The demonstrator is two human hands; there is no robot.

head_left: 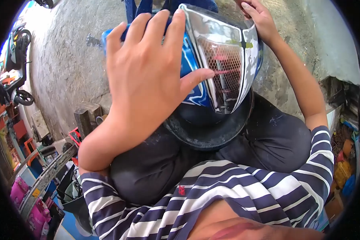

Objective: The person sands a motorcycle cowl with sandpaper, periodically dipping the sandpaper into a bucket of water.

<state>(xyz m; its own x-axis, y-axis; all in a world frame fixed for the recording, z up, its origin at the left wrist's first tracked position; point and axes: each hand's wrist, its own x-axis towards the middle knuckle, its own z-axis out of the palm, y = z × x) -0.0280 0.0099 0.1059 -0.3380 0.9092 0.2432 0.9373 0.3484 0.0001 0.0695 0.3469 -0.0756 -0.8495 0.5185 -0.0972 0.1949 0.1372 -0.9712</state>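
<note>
A glossy blue and silver piece point(220, 30) with a honeycomb mesh-patterned panel point(224, 62) stands in front of me, above my lap. My left hand point(142, 64) lies over its blue left side with the fingers spread, the thumb reaching onto the mesh panel and the index fingertip at the silver top corner. At the far right edge of the piece, my right hand point(260, 18) has its fingers curled together; I cannot tell what is between them. A round black rubbery rim point(208, 140) shows beneath the piece, between my legs.
Rough concrete floor point(72, 52) surrounds me. To the left are parked two-wheelers point(18, 52), a wooden block point(82, 122), a worn rail point(48, 180) and pink items point(38, 216). Blue legs or supports point(138, 8) rise behind the piece. Mixed clutter point(342, 172) lies at right.
</note>
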